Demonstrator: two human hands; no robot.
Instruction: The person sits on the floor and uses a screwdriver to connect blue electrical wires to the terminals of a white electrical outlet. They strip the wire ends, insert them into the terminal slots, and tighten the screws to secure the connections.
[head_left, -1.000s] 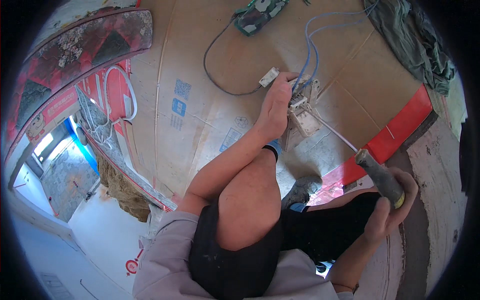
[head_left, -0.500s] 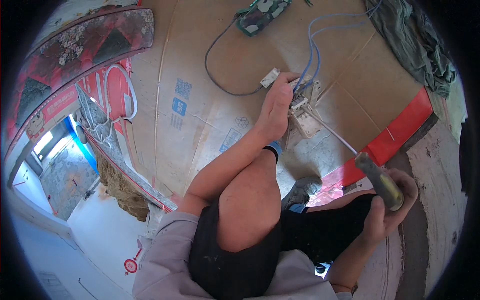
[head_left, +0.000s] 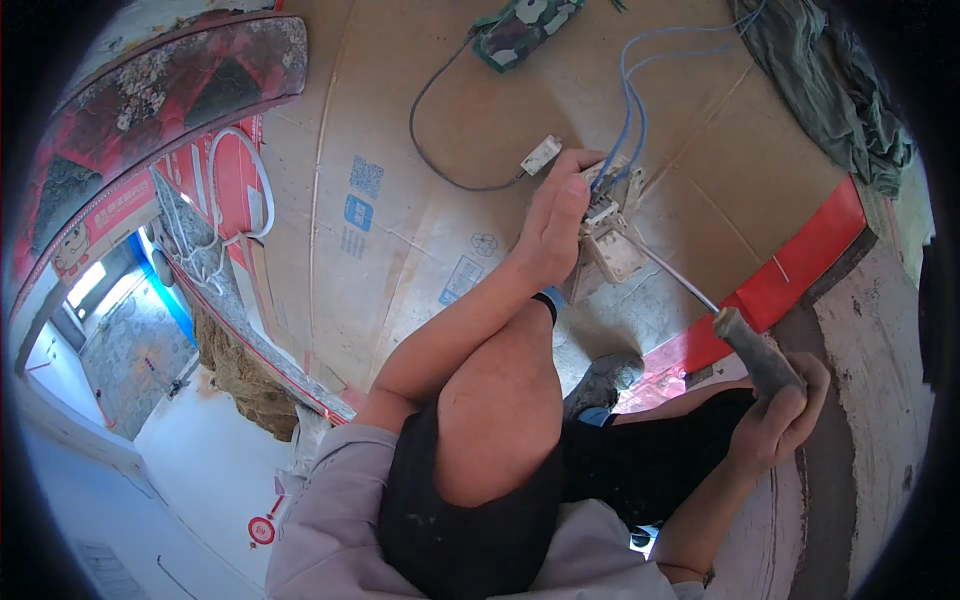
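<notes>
My left hand [head_left: 553,222] is closed round an off-white electrical fitting [head_left: 622,250] with open flaps or plates, resembling a wall socket or switch. Blue wires [head_left: 630,110] run into its upper part from the top right. In my right hand [head_left: 782,420] is a screwdriver [head_left: 757,350] with a dark greyish handle, my fingers wrapped round its rear end. Its long metal shaft slants up and left, and the tip reaches the fitting beside my left fingers. Exactly what the tip touches is too small to tell.
Flattened cardboard [head_left: 400,130] covers the ground. A small white block [head_left: 541,155] on a black cable lies beside my left hand, the cable leading to a camouflage-patterned pouch [head_left: 527,30]. Dark green cloth [head_left: 840,90] lies at upper right. White cable [head_left: 205,250] is bundled at left.
My right hand has turned on the screwdriver handle, its fingers now covering the rear end. The handle has moved slightly, while the left hand and fitting stay nearly in place.
</notes>
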